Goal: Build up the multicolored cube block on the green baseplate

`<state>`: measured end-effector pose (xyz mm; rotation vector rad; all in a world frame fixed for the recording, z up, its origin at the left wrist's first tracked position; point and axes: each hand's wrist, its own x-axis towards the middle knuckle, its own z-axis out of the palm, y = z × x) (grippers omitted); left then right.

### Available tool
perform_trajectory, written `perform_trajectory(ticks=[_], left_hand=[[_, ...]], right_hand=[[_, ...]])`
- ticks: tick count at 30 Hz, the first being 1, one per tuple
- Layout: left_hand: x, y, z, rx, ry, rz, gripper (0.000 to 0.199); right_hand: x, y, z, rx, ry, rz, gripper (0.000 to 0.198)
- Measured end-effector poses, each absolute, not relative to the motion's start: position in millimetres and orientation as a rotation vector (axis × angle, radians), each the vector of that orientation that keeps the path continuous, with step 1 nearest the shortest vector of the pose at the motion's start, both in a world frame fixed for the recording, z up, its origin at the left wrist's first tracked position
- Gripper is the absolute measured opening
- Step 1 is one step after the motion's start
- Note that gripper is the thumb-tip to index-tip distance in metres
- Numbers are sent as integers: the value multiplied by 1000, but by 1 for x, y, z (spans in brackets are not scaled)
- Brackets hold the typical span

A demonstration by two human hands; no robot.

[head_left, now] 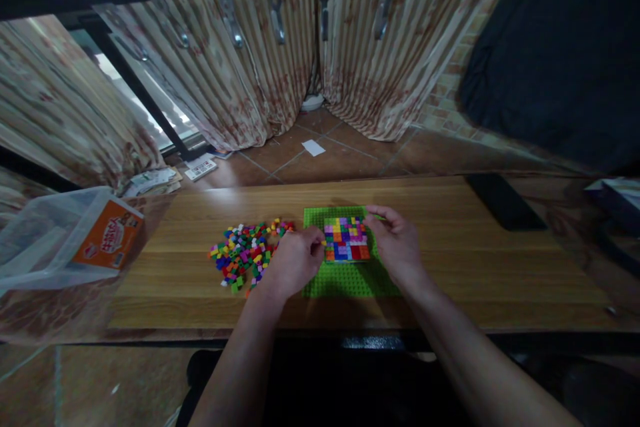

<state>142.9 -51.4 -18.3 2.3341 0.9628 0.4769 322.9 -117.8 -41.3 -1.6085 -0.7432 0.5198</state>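
My left hand (299, 259) is closed in a pinch at the left side of a mosaic of colourful toy bricks (346, 239). A small yellow brick (323, 243) shows at its fingertips. My right hand (396, 240) is at the mosaic's upper right corner, its thumb and forefinger stretched out and apart, with nothing visible between them. Beneath the mosaic lies a green studded baseplate (345, 281), partly covered by both hands. Left of it spreads a pile of loose toy bricks (243, 253), its right end hidden by my left hand.
The wooden tabletop (450, 267) carries a dark flat object (506, 201) at the far right. A clear plastic bin (45, 230) with an orange label stands off the table's left end. Curtains (280, 67) hang behind, and paper (313, 147) lies on the tiled floor.
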Motion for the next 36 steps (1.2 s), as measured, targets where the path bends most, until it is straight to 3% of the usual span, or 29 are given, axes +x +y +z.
perform_trajectory(ticks=[7, 14, 18, 27, 32, 36], left_hand=[[140, -51, -19, 2279, 950, 486, 13], [137, -49, -20, 2060, 910, 571, 9], [141, -51, -19, 1769, 818, 679, 6], [153, -69, -22, 1177, 646, 620, 24], [135, -58, -17, 1287, 631, 569, 35], [86, -29, -9, 1688, 816, 550, 27]], right_hand=[[323, -118, -42, -1634, -786, 475, 27], [315, -128, -27, -1536, -1299, 56, 15], [303, -133, -27, -1448, -1558, 80, 16], [301, -134, -41, -1377, -1685, 118, 21], [295, -134, -41, -1386, -1665, 126, 20], [279, -137, -35, -1397, -1636, 129, 19]])
